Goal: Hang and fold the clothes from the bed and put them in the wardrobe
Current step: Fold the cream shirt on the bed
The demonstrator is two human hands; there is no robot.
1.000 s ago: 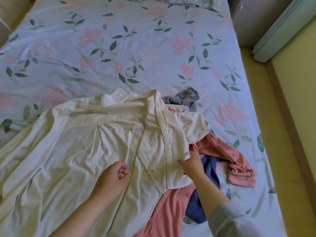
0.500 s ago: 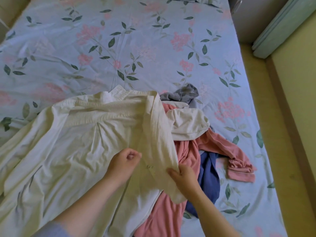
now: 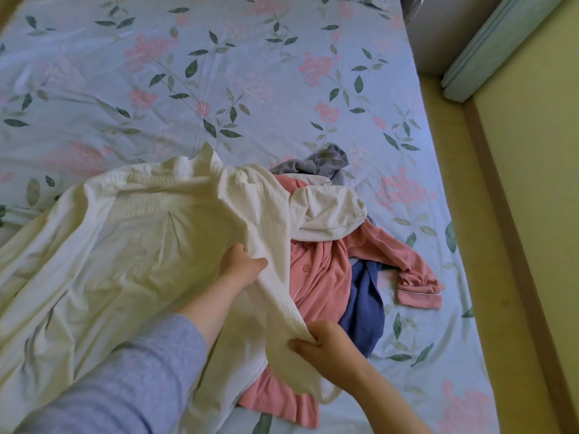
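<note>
A large cream-white garment (image 3: 131, 245) lies spread over the near left of the bed (image 3: 219, 73). My left hand (image 3: 239, 264) grips its front edge near the middle. Lower down, my right hand (image 3: 326, 346) pinches the same edge and lifts it off the pile. Beneath and to the right lie a pink buttoned top (image 3: 316, 277), a dark blue garment (image 3: 365, 305) and a grey garment (image 3: 322, 161). One white sleeve (image 3: 329, 214) rests on the pink top.
The bed's floral light-blue sheet stretches away behind the clothes. A narrow yellowish floor strip (image 3: 488, 214) runs along the bed's right side. A pale green panel (image 3: 501, 42) and a grey cabinet (image 3: 438, 29) stand at the top right.
Both hands have pulled the white garment's front edge up and leftwards, uncovering more of the pink top. My right hand has slid down the edge towards me.
</note>
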